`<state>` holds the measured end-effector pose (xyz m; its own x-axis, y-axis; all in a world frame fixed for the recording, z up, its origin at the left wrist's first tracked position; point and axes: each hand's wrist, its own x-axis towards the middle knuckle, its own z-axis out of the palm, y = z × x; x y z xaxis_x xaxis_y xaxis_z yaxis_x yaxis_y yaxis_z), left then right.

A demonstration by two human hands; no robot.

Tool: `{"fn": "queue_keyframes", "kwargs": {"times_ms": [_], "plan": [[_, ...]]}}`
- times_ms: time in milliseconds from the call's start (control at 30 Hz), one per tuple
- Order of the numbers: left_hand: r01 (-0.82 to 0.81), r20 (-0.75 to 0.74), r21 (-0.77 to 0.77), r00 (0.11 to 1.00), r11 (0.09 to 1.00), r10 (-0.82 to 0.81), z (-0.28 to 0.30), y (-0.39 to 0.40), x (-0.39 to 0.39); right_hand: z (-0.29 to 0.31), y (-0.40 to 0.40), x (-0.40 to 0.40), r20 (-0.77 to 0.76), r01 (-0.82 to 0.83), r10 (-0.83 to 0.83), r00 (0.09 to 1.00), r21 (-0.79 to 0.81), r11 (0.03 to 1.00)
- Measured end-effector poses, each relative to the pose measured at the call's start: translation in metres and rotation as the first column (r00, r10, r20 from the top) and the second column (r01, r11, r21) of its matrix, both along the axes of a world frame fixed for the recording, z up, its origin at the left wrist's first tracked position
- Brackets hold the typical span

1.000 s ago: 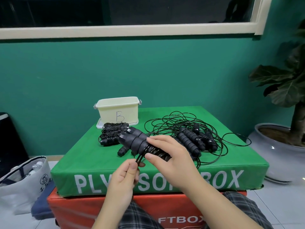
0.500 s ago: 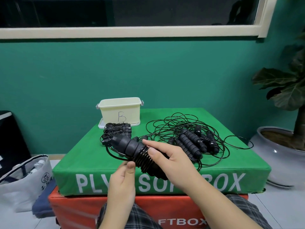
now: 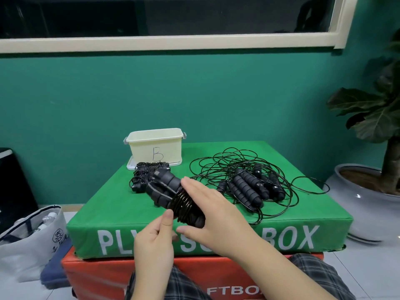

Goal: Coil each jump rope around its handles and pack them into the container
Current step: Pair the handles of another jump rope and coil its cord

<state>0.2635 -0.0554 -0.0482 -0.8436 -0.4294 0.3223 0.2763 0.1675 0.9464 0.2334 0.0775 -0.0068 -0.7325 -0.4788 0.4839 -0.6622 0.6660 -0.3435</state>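
A black jump rope [image 3: 171, 191] with its cord wound round both foam handles is held above the green box. My right hand [image 3: 212, 211] grips the handles' near end, thumb below, fingers over the coils. My left hand [image 3: 158, 237] pinches the cord just under the coils. A cream container [image 3: 155, 146] marked B stands at the back left. In front of it lie coiled ropes [image 3: 147, 172]. A tangle of loose ropes [image 3: 249, 187] with several handles lies to the right.
The green plyo box [image 3: 108, 204] sits on an orange box [image 3: 104, 276]. A potted plant [image 3: 376, 191] stands on the floor at the right. A white bag [image 3: 28, 239] lies at the left. The teal wall is behind.
The cord that looped loose below the handles is now wound on as more coils. My left hand moved right, under the bundle, and the handles tilted up slightly.
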Motion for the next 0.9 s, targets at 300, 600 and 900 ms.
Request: {"fn": "queue_keyframes", "kwargs": {"times_ms": [300, 600, 900], "plan": [[0.086, -0.071, -0.048, 0.993, 0.995, -0.09, 0.006, 0.0, -0.002, -0.007, 0.004, -0.003, 0.044, 0.157, -0.152, 0.987, -0.161, 0.974], [0.201, -0.129, 0.045, 0.973, 0.979, -0.193, 0.008, 0.0, -0.004, -0.014, 0.001, -0.001, -0.042, 0.095, -0.118, 0.992, -0.365, 0.926], [0.239, -0.131, 0.056, 0.964, 0.969, -0.231, 0.005, -0.006, -0.007, -0.01, 0.002, 0.001, 0.061, 0.085, -0.065, 0.996, -0.416, 0.905]]}}
